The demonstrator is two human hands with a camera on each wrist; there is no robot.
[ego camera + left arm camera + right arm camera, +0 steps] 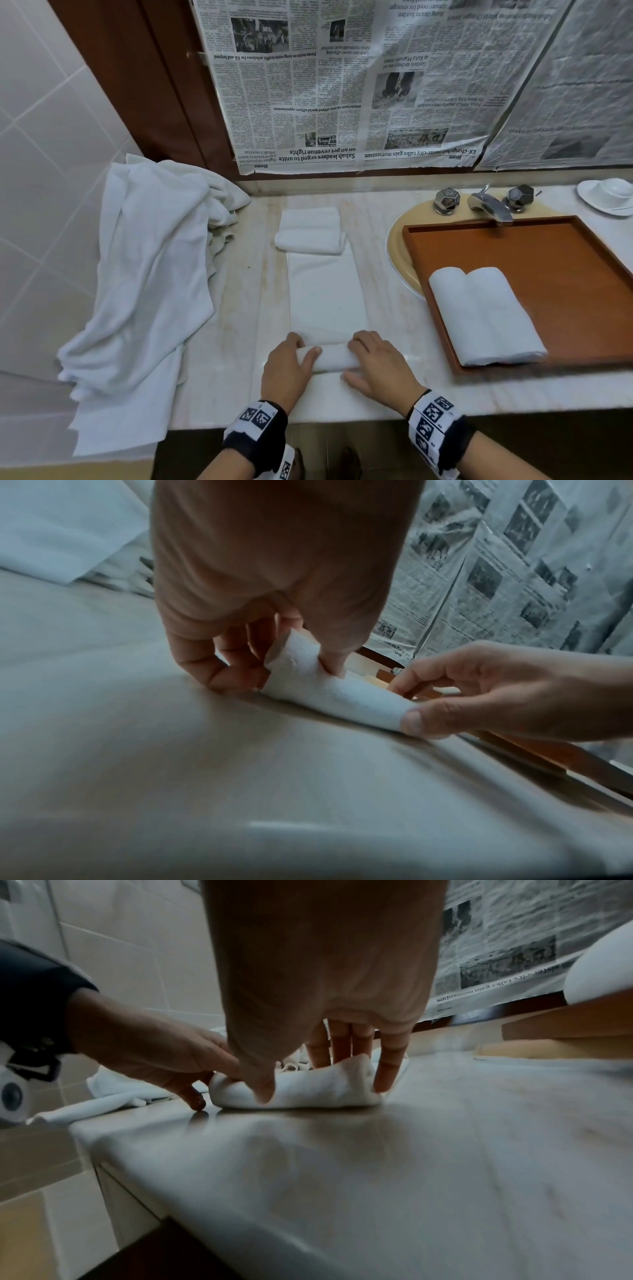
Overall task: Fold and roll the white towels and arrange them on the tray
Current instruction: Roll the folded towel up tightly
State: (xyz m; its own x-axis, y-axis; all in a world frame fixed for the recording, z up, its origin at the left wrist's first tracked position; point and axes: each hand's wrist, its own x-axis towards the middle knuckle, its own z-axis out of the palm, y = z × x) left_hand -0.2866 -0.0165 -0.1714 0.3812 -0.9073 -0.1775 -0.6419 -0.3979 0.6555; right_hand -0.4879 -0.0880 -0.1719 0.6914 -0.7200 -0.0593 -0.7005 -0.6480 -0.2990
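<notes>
Towel: folded strip near the counter's front edge, near end rolled; left hand and right hand curl fingers round the roll's ends; tray, over the sink, holds two rolls.

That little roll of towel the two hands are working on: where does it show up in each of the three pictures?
Head: the towel roll lies low in the middle, between the left hand and right hand.
Left wrist: middle, slanting down to the right.
Right wrist: middle, under the fingers.
Shared landmark: the newspaper on the wall behind.
</notes>
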